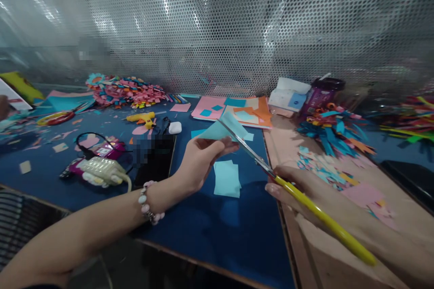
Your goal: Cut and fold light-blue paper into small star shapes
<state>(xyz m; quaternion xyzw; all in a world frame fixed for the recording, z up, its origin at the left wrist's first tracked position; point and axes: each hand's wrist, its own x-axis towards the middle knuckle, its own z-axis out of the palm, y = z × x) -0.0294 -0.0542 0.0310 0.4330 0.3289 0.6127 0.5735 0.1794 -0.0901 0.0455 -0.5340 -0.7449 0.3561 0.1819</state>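
My left hand (206,158) pinches a light blue sheet of paper (220,130) above the table. In my right hand (294,185) is a pair of scissors (315,212) with long yellow handles. Their metal blades point up and left and meet the held paper near its right side; whether they are cutting through it I cannot tell. Below my left hand lie a few light blue paper rectangles (227,179), slightly fanned over each other on the blue tabletop (251,235).
Behind stand pink and orange sheets (206,106) and a heap of paper strips (129,92). Left are a phone (159,162), yellow glue gun (142,118), power strip (101,169) and red-and-yellow scissors (61,118). Paper scraps (322,167) and a purple jar (322,95) sit right.
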